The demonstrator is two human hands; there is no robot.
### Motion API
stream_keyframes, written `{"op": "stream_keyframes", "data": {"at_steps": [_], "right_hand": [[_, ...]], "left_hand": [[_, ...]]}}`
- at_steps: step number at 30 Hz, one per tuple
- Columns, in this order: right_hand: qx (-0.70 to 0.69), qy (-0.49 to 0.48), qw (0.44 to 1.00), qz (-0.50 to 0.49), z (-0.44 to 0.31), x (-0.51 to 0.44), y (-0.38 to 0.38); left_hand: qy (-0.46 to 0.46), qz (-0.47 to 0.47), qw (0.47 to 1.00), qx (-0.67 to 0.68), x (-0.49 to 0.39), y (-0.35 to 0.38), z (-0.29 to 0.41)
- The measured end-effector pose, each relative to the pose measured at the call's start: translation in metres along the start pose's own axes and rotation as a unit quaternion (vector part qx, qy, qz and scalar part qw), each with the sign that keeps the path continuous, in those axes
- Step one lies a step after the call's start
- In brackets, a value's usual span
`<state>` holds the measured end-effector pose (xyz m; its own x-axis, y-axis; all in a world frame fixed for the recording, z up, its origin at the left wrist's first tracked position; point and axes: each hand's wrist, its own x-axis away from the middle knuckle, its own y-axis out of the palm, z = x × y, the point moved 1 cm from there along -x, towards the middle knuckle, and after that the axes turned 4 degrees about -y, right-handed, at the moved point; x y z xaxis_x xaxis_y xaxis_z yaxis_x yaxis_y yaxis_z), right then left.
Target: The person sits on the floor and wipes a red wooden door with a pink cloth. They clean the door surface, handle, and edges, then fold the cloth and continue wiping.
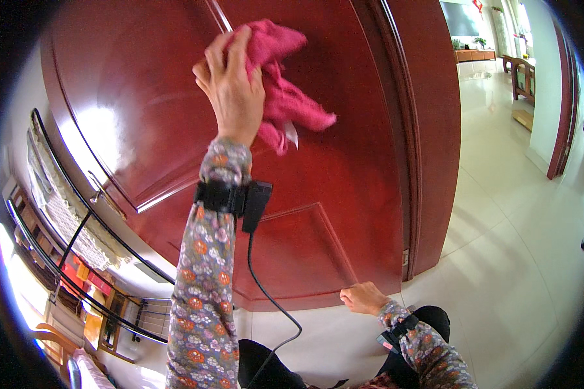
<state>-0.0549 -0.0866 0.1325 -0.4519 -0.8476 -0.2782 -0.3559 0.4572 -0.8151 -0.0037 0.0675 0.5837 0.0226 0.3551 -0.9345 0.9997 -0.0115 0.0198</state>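
A glossy dark-red panelled door (355, 180) fills the middle of the view. High on it, my left hand (233, 87) grips a bunched pink cloth (289, 95), whose loose ends hang to the right. A small white tag (290, 134) sticks out from the cloth's lower side. Down by the door's bottom edge, my right hand (363, 297) is curled into a loose fist, with nothing visible in it. Whether it touches the door I cannot tell. A black strap device (255, 204) with a cable sits on my left wrist.
At left stands a black metal rack (73, 238) beside a lace-covered item (70, 209). Below the door handle's side is a wooden chair (58, 335). The red door frame (428, 146) borders a tiled floor (496, 233), leading to a room with a wooden bench (519, 78).
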Motion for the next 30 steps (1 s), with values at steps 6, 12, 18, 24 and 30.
{"op": "stream_keyframes", "data": {"at_steps": [6, 12, 18, 24, 30], "right_hand": [[0.018, 0.003, 1.0, 0.001, 0.002, 0.0, 0.004], [0.017, 0.005, 1.0, -0.01, 0.002, -0.001, 0.005], [0.018, 0.007, 1.0, -0.02, 0.001, 0.0, 0.005], [0.019, -0.003, 1.0, -0.025, 0.001, -0.001, 0.009], [0.01, 0.005, 1.0, -0.026, 0.001, -0.003, 0.01]], "left_hand": [[0.02, -0.095, 0.995, 0.038, 0.06, -0.007, 0.024], [-0.021, -0.155, 0.988, 0.014, 0.162, -0.05, -0.009], [-0.208, -0.079, 0.968, -0.113, 0.228, -0.105, -0.109], [-0.447, 0.032, 0.881, -0.148, 0.262, -0.119, -0.159], [-0.315, -0.03, 0.947, -0.057, 0.227, -0.071, -0.048]]}}
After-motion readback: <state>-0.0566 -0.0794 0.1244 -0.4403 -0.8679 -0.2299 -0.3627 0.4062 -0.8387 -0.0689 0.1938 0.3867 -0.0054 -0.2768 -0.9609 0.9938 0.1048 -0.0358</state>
